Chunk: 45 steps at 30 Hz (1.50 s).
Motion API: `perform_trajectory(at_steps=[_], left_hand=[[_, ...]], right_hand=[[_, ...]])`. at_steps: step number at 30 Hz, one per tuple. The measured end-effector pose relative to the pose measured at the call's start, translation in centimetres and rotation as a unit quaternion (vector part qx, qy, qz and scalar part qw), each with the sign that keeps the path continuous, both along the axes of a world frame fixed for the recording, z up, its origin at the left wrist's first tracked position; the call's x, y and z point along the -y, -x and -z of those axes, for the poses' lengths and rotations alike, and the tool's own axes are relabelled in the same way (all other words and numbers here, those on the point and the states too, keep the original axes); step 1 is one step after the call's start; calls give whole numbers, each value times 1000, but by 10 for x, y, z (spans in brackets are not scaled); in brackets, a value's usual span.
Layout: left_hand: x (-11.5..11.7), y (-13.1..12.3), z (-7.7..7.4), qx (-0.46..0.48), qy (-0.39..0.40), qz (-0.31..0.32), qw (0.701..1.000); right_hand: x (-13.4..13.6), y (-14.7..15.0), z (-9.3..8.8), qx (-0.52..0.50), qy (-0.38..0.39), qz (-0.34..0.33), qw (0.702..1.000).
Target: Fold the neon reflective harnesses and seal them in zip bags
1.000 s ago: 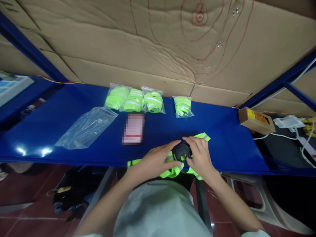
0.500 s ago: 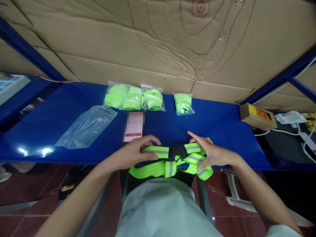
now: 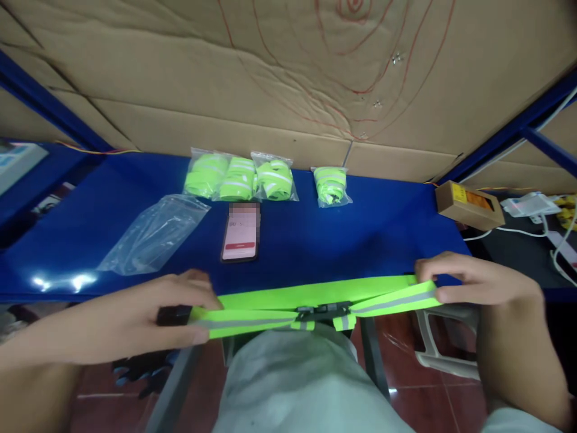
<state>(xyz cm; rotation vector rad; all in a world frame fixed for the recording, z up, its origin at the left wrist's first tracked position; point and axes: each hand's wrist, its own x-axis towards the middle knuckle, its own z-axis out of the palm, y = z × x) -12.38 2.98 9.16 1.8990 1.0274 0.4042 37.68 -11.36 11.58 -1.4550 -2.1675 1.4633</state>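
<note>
A neon-yellow reflective belt (image 3: 265,297) is stretched sideways between my two hands, just above the front edge of the blue table. Its grey-striped front strap carries a black buckle (image 3: 325,310) near the middle, and a plain strap runs behind it. My left hand (image 3: 180,310) is closed around the belt's left end. Thumb and fingers of my right hand (image 3: 464,279) pinch the right end. Beyond the belt, a phone (image 3: 240,233) with a partly blurred screen lies on the table.
Several clear bags of rolled neon-yellow straps (image 3: 276,180) line the back of the blue table (image 3: 374,234). An unfilled plastic bag (image 3: 155,234) lies at left. A small cardboard box (image 3: 469,205) and white cables stand at right. A cardboard panel (image 3: 225,78) rises behind.
My hands have moved far apart, left hand leftward and right hand rightward. The belt, bunched and looped before, is now drawn out long between them.
</note>
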Motion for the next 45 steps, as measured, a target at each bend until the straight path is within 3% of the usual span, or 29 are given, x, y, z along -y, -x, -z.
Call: perform_trajectory(at_steps=[2, 4, 9, 15, 17, 20, 22, 25, 28, 31, 36, 41, 45], left_hand=[[-4, -8, 0, 0, -14, -19, 1000], [-10, -16, 3, -9, -31, -25, 999], [-35, -17, 16, -96, -96, 40, 990], [-69, -43, 33, -99, -192, -36, 976], [-82, -59, 41, -118, -227, -8, 967], [-105, -80, 50, -126, -218, 48, 967], [-119, -88, 50, -95, -196, 47, 975], [-130, -90, 43, -48, -152, 25, 987], [-126, -87, 34, 8, 4, -10, 1000], [-115, -88, 35, 91, 147, -74, 982], [-104, -95, 37, 111, 110, -123, 980], [-79, -71, 23, 139, 130, -52, 980], [-69, -49, 30, 161, 138, 12, 977]], right_hand=[[13, 2, -16, 8, -75, 37, 996], [14, 6, -19, 33, -119, 72, 990], [-17, 6, 12, 63, -111, 158, 979], [-51, -8, 40, 38, -129, 274, 952], [-67, -12, 49, 77, -162, 258, 949], [-93, -20, 60, 136, -207, 158, 956], [-106, -27, 62, 146, -231, 118, 955], [-109, -34, 60, 103, -196, 133, 966], [-101, -37, 60, 7, -57, 188, 981], [-96, -35, 69, -72, 15, 252, 965], [-95, -34, 90, -103, 52, 267, 957], [-62, -48, 89, -141, 30, 290, 946], [-41, -47, 80, -142, 35, 264, 953]])
